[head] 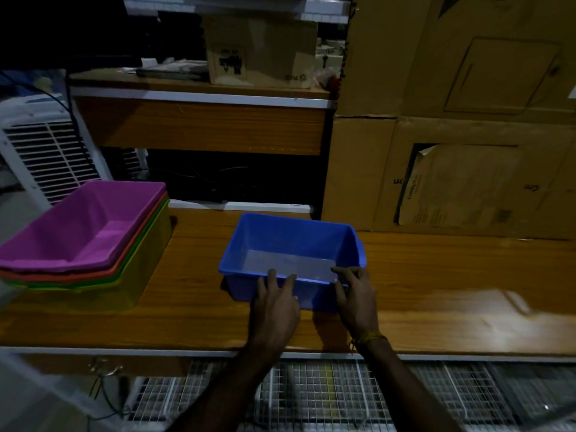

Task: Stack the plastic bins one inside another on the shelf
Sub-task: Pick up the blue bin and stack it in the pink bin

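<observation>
A blue plastic bin (290, 244) stands upright in the middle of the wooden shelf (436, 275). My left hand (276, 304) and my right hand (355, 297) both grip its near rim, fingers curled over the edge. At the left end of the shelf sits a nested stack of bins (84, 244): a purple bin on top, then orange, green and yellow ones beneath it. The blue bin is apart from the stack, about a bin's width to its right.
Large cardboard boxes (452, 120) stand at the back right of the shelf. A higher shelf (199, 120) with a small box lies behind. A white vented appliance (40, 151) is at the far left. Wire mesh (311, 394) lies below the shelf's front edge.
</observation>
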{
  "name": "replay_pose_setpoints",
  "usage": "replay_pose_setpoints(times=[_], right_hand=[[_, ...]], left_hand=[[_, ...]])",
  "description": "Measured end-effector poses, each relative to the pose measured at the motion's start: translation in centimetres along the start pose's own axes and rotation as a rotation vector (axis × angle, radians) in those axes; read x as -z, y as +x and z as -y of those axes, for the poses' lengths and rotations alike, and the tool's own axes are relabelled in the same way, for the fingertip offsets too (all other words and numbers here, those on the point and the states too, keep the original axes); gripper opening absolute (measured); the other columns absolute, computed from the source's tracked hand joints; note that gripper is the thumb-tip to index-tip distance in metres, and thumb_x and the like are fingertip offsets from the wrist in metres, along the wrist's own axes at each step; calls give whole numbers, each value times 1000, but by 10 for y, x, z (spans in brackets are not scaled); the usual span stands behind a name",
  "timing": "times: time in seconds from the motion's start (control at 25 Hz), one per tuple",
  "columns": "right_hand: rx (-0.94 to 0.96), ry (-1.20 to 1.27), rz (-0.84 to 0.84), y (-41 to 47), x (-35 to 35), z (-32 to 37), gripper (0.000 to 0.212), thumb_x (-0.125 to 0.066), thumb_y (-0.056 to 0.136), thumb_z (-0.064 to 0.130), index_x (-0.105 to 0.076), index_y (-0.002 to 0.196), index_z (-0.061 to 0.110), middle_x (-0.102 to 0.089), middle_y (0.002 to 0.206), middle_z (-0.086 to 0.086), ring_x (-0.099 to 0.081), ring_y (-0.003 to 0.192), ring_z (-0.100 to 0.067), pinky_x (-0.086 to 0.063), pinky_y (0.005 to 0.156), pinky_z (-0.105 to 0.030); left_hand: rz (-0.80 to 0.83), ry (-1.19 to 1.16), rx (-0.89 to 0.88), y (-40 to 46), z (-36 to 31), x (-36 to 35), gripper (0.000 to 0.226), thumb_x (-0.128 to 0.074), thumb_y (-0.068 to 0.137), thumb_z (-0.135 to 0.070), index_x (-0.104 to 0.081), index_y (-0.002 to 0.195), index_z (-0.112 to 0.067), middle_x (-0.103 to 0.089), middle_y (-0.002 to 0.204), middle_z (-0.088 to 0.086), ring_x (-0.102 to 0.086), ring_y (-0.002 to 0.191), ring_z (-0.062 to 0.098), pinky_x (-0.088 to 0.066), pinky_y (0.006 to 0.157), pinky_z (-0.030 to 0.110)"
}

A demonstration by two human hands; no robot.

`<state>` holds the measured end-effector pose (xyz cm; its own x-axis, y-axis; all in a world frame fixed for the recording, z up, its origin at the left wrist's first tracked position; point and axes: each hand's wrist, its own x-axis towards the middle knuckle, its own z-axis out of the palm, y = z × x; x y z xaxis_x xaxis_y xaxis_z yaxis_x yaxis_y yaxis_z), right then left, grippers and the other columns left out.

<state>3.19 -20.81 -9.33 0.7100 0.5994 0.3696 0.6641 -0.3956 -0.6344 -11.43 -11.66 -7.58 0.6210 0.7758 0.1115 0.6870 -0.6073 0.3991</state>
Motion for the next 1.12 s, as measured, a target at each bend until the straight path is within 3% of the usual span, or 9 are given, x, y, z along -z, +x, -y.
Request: replay_pose_setpoints(times=[0.12, 0.24, 0.4, 0.56, 0.64, 0.76, 0.92, 1.0, 1.12], right_hand=[[12, 141, -42, -10, 4, 10, 30, -51, 97, 8, -61, 125, 17, -50, 119, -5, -52, 103, -15, -52, 92, -36], [-42, 248, -78, -16, 13, 15, 29, -47, 102, 14, -60, 128, 18, -48, 116, 1, -50, 105, -10, -46, 94, -27], [-58, 171, -140, -21, 18, 0, 23, -53, 97, 9, -66, 116, 14, -54, 111, -7, -52, 100, -15, -52, 88, -39], [-74, 21, -91, -22, 13, -8, 22, -61, 90, 8, -68, 111, 12, -57, 114, -13, -53, 109, -30, -50, 91, -49], [-84, -51, -70, -22, 9, -7, 25, -65, 88, 11, -69, 112, 12, -56, 122, -17, -52, 114, -35, -49, 94, -52], [-77, -90, -5, -20, 2, 1, 30, -65, 87, 18, -67, 116, 14, -49, 135, -18, -48, 122, -37, -48, 100, -53], [-99, -107, 139, -15, -8, 19, 38, -63, 90, 28, -62, 127, 18, -41, 146, -16, -43, 131, -33, -44, 107, -46], [-121, -40, 147, -16, -9, 28, 36, -62, 92, 26, -62, 126, 15, -44, 142, -15, -46, 129, -32, -44, 105, -41], [-153, 77, 102, -14, -13, 35, 34, -59, 92, 36, -65, 120, 16, -56, 128, -13, -54, 118, -29, -50, 99, -44]], left_hand=[[137, 26, -74, -5, -28, -14, 59, -48, 96, -36, -22, 149, -39, -8, 162, 8, -4, 147, 41, -30, 114, 53], [143, 2, -186, -11, -40, -23, 48, -44, 97, -42, -33, 143, -40, -17, 160, 10, -2, 148, 39, -21, 118, 53], [89, -226, -198, -13, -27, -22, 23, -43, 95, -46, -56, 109, -32, -44, 131, 11, -24, 142, 35, -13, 120, 42], [18, -269, -210, -12, 8, -21, 27, -41, 90, -51, -48, 80, -26, -47, 100, 3, -48, 118, 24, -5, 122, 31], [-18, -292, -189, -14, 28, -10, 24, -53, 90, -40, -53, 77, -19, -49, 105, 4, -47, 119, 23, -15, 118, 29], [-127, -284, -150, -19, 49, 11, 4, -65, 85, -19, -64, 85, -16, -49, 126, 12, -39, 129, 29, -36, 101, 34], [-173, -215, 15, -17, 67, 26, 17, -61, 85, -9, -68, 96, -20, -52, 126, 7, -51, 113, 30, -49, 87, 40], [-168, -310, 60, -17, 72, 30, 21, -58, 86, -5, -68, 97, -20, -53, 121, 5, -58, 106, 26, -51, 82, 36], [-241, -418, 57, -23, 69, 41, 15, -61, 90, -13, -68, 101, -20, -54, 122, 3, -57, 106, 18, -42, 80, 23]])
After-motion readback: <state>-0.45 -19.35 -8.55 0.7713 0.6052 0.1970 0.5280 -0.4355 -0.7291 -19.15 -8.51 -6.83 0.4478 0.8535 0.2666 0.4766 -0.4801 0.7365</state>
